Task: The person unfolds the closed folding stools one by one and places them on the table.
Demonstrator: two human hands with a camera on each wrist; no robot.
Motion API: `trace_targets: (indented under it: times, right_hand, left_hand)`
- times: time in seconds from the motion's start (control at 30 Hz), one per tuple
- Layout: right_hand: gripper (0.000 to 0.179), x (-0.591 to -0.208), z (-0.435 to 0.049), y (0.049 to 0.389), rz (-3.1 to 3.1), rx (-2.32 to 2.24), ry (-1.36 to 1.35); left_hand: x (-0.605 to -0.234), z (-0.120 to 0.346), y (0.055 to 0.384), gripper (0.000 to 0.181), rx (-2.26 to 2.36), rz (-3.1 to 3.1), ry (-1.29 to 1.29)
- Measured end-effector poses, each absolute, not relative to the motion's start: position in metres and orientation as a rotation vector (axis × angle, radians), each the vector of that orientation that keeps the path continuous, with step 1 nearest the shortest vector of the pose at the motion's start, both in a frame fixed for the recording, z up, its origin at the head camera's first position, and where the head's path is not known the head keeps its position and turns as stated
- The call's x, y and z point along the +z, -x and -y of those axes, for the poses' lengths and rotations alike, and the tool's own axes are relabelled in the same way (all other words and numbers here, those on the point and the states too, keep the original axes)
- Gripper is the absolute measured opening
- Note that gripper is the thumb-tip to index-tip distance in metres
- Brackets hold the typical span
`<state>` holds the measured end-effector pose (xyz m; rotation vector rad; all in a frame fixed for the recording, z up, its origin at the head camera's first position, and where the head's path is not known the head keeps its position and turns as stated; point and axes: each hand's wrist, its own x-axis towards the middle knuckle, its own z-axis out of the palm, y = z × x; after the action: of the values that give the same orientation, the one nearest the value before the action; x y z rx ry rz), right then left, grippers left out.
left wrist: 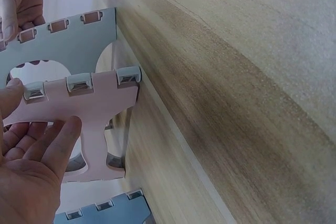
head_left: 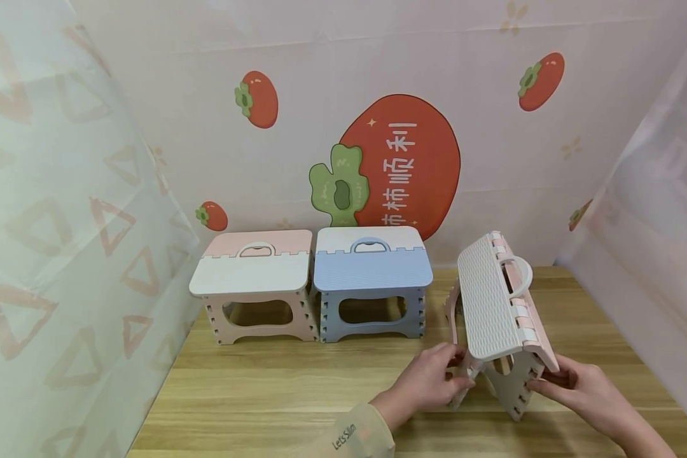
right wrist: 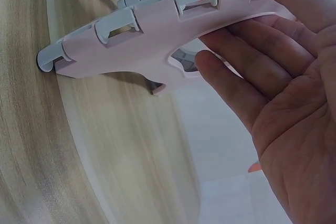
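Note:
A white-and-pink folding stool [head_left: 490, 299] stands partly folded at the right of the wooden table, its top bent into a ridge and a white loop handle on the fold. My left hand [head_left: 429, 378] grips the near edge of its left leg panel; in the left wrist view, thumb and fingers lie on either side of that pink panel [left wrist: 92, 95]. On the other side, my right hand [head_left: 586, 394] holds the right leg panel below the drooping seat half. Fingers reach behind the pink panel [right wrist: 157, 22] in the right wrist view, with the thumb on its hinged edge.
Two unfolded stools stand side by side near the back wall: a pink-and-white one [head_left: 252, 267] at the left and a blue-and-white one [head_left: 372, 270] in the middle. Fabric with persimmon prints [head_left: 406, 165] hangs behind and at both sides of the table [head_left: 263, 394].

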<state>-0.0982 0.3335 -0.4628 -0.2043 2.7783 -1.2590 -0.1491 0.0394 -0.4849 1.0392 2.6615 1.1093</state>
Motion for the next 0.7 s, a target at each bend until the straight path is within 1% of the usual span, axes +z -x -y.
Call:
trace_targets:
  times: [0.3, 0.7]
  right_hand:
    - [0.04, -0.4643, -0.3362, 0.0972, -2.781, -1.279, 0.221]
    - [0.044, -0.466, -0.34, 0.0982, -2.804, -1.235, 0.213]
  left_hand:
    - [-0.4846, -0.0389, 0.15, 0.038, 1.105, -2.648, -1.021]
    - [-0.4845, -0.038, 0.1496, 0.037, 1.088, -2.666, -1.025]
